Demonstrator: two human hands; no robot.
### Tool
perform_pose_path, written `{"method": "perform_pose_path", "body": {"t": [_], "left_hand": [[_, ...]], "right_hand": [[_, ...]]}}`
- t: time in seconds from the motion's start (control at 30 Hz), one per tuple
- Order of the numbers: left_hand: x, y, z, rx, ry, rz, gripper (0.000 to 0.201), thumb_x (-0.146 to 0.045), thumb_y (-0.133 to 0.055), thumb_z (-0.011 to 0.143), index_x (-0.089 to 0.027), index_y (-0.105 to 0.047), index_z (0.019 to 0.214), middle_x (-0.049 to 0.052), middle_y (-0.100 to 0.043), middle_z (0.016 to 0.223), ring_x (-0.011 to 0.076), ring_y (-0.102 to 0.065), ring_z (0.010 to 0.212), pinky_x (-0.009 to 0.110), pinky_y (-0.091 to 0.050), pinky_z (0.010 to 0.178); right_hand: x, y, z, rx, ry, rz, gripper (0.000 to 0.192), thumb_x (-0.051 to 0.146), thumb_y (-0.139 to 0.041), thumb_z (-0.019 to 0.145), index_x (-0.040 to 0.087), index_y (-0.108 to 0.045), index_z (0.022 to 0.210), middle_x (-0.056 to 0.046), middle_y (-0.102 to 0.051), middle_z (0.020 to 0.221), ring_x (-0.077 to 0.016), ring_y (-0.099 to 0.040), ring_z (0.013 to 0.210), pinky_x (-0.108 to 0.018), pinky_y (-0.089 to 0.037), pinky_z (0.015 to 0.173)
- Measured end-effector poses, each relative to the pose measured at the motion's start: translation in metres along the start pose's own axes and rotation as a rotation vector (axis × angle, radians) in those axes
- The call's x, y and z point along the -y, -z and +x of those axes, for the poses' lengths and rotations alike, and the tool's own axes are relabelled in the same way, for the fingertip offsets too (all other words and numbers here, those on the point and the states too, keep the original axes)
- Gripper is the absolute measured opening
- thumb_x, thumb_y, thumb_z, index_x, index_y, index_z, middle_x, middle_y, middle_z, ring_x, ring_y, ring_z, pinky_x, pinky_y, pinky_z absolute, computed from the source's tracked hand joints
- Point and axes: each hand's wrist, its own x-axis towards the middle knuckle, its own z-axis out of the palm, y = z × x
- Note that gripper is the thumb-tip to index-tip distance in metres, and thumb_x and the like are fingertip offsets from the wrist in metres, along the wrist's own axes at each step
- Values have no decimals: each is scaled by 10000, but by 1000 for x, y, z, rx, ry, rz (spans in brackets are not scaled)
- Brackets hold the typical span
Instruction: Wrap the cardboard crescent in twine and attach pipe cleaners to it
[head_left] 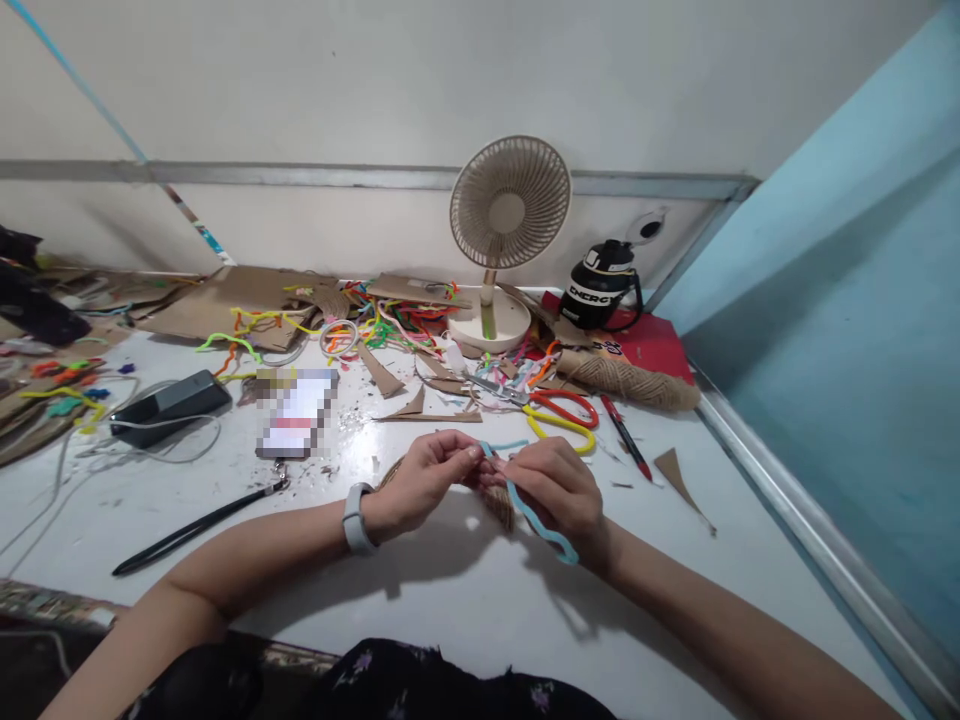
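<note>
A light blue pipe cleaner [541, 530] runs between my two hands above the front of the table. My left hand [431, 475], with a grey band on its wrist, pinches it near one end. My right hand [559, 490] is closed on the same strand, and a wavy length hangs below its fingers. Beneath my hands lies a brown twine-wrapped piece [501, 508], mostly covered by them. Whether my fingers also touch that piece, I cannot tell. Just beyond my right hand are scissors [562, 408] with red and yellow handles.
Behind are a small fan [510, 205], a heap of coloured pipe cleaners [397, 325] and cardboard scraps [381, 372]. A twine roll [630, 382], a black jug [600, 288] and a red pen [626, 440] are to the right. A phone [300, 415] and a black device [171, 405] with cables lie left.
</note>
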Motion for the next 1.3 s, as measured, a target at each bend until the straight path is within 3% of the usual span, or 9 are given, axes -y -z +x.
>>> {"method": "perform_pose_path", "body": {"t": [0.13,0.23,0.33,0.43,0.57,0.8,1.07,1.3], "left_hand": [[0,9,7,111,59,30,357,-448,-705,782,-117,-625,887,80,-702,835,154,-666,745,260,-513,692],[0,16,13,194,189,58,491,-581,-518,853,-111,-609,745,60,-650,651,134,-609,562,249,-466,569],[0,18,13,285,293,118,633,-661,-343,894,-128,-567,635,6,-515,454,89,-445,382,227,-336,435],[-2,14,9,339,352,134,558,-633,-437,881,-150,-537,619,-43,-421,387,70,-338,343,219,-231,395],[-5,9,5,390,401,49,489,-566,-523,867,-171,-473,584,-60,-387,378,63,-295,349,224,-215,411],[1,9,6,334,309,18,470,-584,-534,854,-166,-480,645,-66,-404,436,61,-295,397,231,-203,446],[6,0,0,194,61,116,541,-651,-476,857,-160,-472,628,-54,-436,474,60,-329,428,231,-252,473],[9,-5,-1,73,28,89,552,-691,-482,822,-174,-464,630,-41,-476,490,77,-399,444,233,-317,483]], "right_hand": [[-8,2,0,18,-151,89,161,130,-619,852,212,-682,976,-52,-647,802,-162,-599,713,-297,-506,624],[-12,3,3,47,-230,205,111,183,-612,873,214,-704,927,-43,-634,785,-147,-611,687,-267,-520,597],[-13,1,5,104,-237,293,121,224,-602,887,219,-722,902,-37,-633,764,-138,-613,662,-248,-517,577],[-13,-2,4,130,-224,348,121,259,-612,885,222,-727,898,-38,-639,768,-139,-614,664,-248,-515,582],[-14,-4,2,134,-174,351,87,233,-644,866,221,-715,915,-37,-640,783,-143,-613,693,-262,-510,613],[-11,-2,6,103,95,79,93,180,-622,865,220,-692,912,-33,-656,779,-159,-591,745,-299,-480,670],[1,-1,-6,107,278,-144,187,134,-638,842,210,-679,1008,-35,-700,869,-175,-622,915,-330,-489,845],[-1,2,-2,63,142,-59,338,127,-627,841,241,-637,1159,-33,-672,800,-171,-613,780,-317,-498,708]]}}
